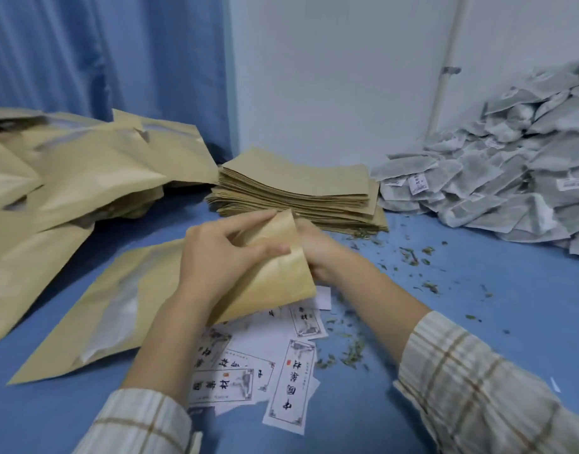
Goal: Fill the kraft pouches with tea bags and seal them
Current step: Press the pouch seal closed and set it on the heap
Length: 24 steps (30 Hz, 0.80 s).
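**Both hands on one kraft pouch**

At the middle of the blue table [478,306], a small kraft pouch [275,273] is held just above the surface, tilted, its upper end rolled or bent open. The left hand [222,257] grips it from the left, thumb laid across the front face and fingers curled over the top edge. The right hand [317,253] is mostly hidden behind the pouch; it holds the far side, though how its fingers lie cannot be made out. Both wrists come out of checked sleeves.

Under the pouch lie printed paper labels [291,385], scattered and overlapping. Just to the left, a larger windowed pouch [111,309] lies flat, partly beneath the left hand. Behind the hands sits a neat stack of flat kraft pouches [298,191]. Further left, a loose heap of large pouches [68,178] spreads along the table edge. To the right, a pile of tea bags [510,178] leans against the wall, with loose tea crumbs [412,257] strewn between it and the hands.
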Tool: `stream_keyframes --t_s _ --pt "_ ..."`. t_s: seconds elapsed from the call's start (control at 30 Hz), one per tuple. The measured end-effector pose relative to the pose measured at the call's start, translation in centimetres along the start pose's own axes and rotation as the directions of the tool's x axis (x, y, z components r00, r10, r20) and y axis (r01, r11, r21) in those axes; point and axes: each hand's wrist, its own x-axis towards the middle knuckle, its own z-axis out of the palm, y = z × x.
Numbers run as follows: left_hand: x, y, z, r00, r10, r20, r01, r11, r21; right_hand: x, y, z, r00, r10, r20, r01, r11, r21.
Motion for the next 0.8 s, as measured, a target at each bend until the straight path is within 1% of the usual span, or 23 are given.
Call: stream_keyframes --t_s 0.1,0.13,0.17,0.2,0.23,0.3,0.33,0.4,0.43,0.47,0.53,0.63,0.67,0.7,0.8 --pt "0.5 -0.8 -1.3 0.997 -0.047 -0.054 0.046 0.999 -0.025 -0.2 0.1 -2.8 0.985 -0.129 -0.111 0.122 0.99 -0.071" --pt "0.6 -1.1 -1.7 0.996 -0.06 -0.064 0.059 0.998 -0.024 -0.6 0.5 -4.1 0.974 -0.151 -0.17 0.118 0.975 -0.188" --pt "0.6 -1.3 -2.0 0.995 -0.068 -0.068 0.067 0.998 -0.017 -1.2 0.8 -5.0 0.967 -0.165 -0.192 0.089 0.932 -0.351" --pt "0.5 -1.5 -2.2 0.995 -0.069 -0.066 0.069 0.998 -0.006 -1.8 1.3 -5.7 0.975 -0.157 -0.158 0.056 0.858 -0.511" --pt "0.4 -1.7 -2.3 0.996 -0.067 -0.058 0.068 0.998 0.006 -2.3 1.9 -6.1 0.988 -0.126 -0.087 0.045 0.783 -0.62" --pt "0.4 -1.8 -2.3 0.997 -0.07 -0.031 0.071 0.997 0.027 -3.3 2.8 -6.3 0.997 -0.045 0.065 0.077 0.708 -0.701" --pt "0.5 -1.8 -2.2 0.997 -0.079 -0.015 0.08 0.996 0.031 -3.5 3.2 -6.3 0.991 -0.044 0.123 0.121 0.654 -0.747" --pt "0.5 -1.9 -2.0 0.995 -0.096 0.013 0.096 0.995 0.042 -3.6 3.8 -6.5 0.978 -0.097 0.184 0.208 0.45 -0.868" --pt "0.5 -1.9 -1.9 0.995 -0.096 0.022 0.095 0.994 0.05 -3.6 4.0 -6.4 0.97 -0.143 0.194 0.234 0.37 -0.899" --pt "0.5 -1.9 -1.9 0.995 -0.091 0.028 0.09 0.994 0.056 -3.5 4.1 -6.3 0.963 -0.182 0.199 0.251 0.337 -0.907" --pt "0.4 -1.8 -1.8 0.996 -0.087 0.028 0.085 0.995 0.056 -3.5 4.2 -6.3 0.953 -0.228 0.197 0.269 0.345 -0.899" --pt "0.2 -1.8 -1.8 0.994 -0.104 0.031 0.103 0.994 0.035 -3.7 3.8 -7.0 0.94 -0.29 0.178 0.27 0.32 -0.908" --pt "0.2 -1.8 -1.7 0.993 -0.111 0.036 0.11 0.993 0.029 -3.9 3.7 -7.5 0.935 -0.318 0.156 0.264 0.331 -0.906" --pt "0.2 -1.8 -1.7 0.993 -0.115 0.04 0.114 0.993 0.029 -4.3 3.4 -8.1 0.93 -0.347 0.119 0.252 0.368 -0.895" --pt "0.2 -1.7 -1.7 0.993 -0.109 0.048 0.106 0.993 0.055 -5.2 2.6 -10.1 0.907 -0.421 -0.031 0.222 0.538 -0.813"
